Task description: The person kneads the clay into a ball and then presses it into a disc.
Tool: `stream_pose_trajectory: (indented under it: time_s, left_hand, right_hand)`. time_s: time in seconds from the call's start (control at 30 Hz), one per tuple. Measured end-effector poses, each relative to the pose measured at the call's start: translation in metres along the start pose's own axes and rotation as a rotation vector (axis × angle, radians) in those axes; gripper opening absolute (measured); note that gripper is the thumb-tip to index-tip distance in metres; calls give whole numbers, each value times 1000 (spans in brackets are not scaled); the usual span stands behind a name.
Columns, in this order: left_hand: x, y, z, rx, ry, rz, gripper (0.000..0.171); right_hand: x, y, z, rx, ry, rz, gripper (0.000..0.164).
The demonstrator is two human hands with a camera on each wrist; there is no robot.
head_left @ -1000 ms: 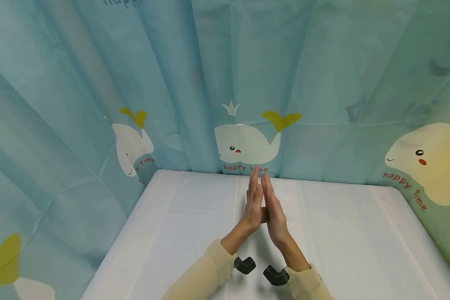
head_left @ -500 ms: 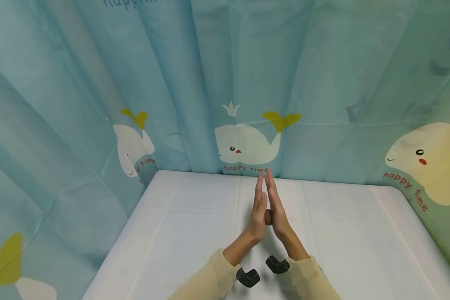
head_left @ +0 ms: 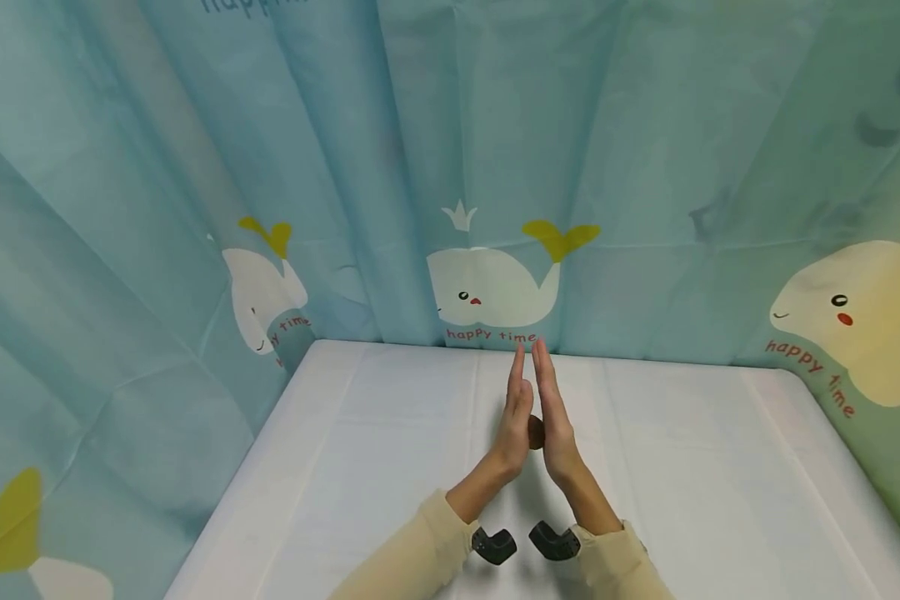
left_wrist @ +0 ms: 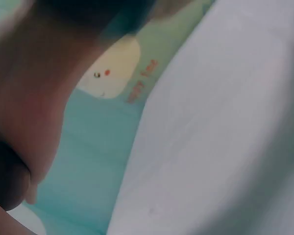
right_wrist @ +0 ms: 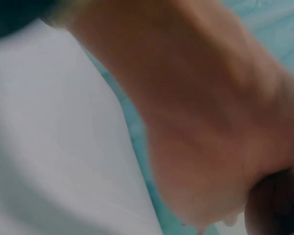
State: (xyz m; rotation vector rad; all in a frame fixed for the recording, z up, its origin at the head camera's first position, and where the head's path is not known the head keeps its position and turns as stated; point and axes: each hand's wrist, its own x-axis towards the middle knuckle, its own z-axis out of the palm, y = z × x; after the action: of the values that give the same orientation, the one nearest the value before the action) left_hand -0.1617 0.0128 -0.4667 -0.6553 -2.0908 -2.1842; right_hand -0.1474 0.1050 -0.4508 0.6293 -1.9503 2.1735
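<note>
In the head view my left hand and right hand face each other palm to palm, fingers straight and pointing at the far edge of the table. A small, round, dark brown ball is pressed between the palms, near their heels. Part of this ball shows at the lower left of the left wrist view, against the heel of a palm. The right wrist view has the ball at its lower right corner; its surface looks smooth and dark. The palms hide much of it.
Beneath the hands lies a table with a white cover. A blue-green curtain printed with whales hangs behind and along the sides. Black wrist cameras jut inward from the cream sleeves, close to each other.
The palms have slid against each other: the left hand has come back towards me and the right hand has gone forward. Both sit slightly further right, the ball still between them.
</note>
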Motion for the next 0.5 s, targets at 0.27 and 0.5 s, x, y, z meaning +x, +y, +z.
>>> stream_pose_trajectory:
  time_s: [0.27, 0.5]
  left_hand:
    - [-10, 14, 8, -41, -38, 52, 62]
    - [4, 18, 0, -20, 41, 83, 62]
  right_hand:
    - [10, 14, -15, 75, -23, 94, 57]
    - [-4, 14, 2, 171, -46, 75, 58]
